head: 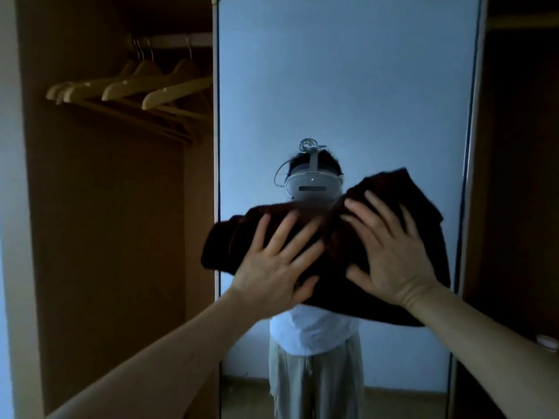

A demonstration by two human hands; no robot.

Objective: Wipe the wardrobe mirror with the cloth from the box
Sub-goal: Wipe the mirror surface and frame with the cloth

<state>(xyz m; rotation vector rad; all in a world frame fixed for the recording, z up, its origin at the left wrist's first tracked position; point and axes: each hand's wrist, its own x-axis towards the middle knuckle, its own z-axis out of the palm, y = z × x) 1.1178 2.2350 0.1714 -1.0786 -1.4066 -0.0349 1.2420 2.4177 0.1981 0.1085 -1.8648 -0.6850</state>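
A tall wardrobe mirror [348, 86] in a pale frame fills the middle of the head view. A dark brown cloth [390, 192] is spread flat against its glass at about mid height. My left hand [278, 261] presses the cloth's left part with straight, spread fingers. My right hand [390, 252] presses the cloth's right part the same way, fingers splayed. The cloth's left end overhangs the mirror's left frame. The mirror reflects a person with a white headset, partly hidden behind the cloth. The box is not in view.
Left of the mirror an open wardrobe bay [115, 207] holds several wooden hangers [169, 89] on a rail. A dark wooden panel [520, 176] stands right of the mirror. The light is dim.
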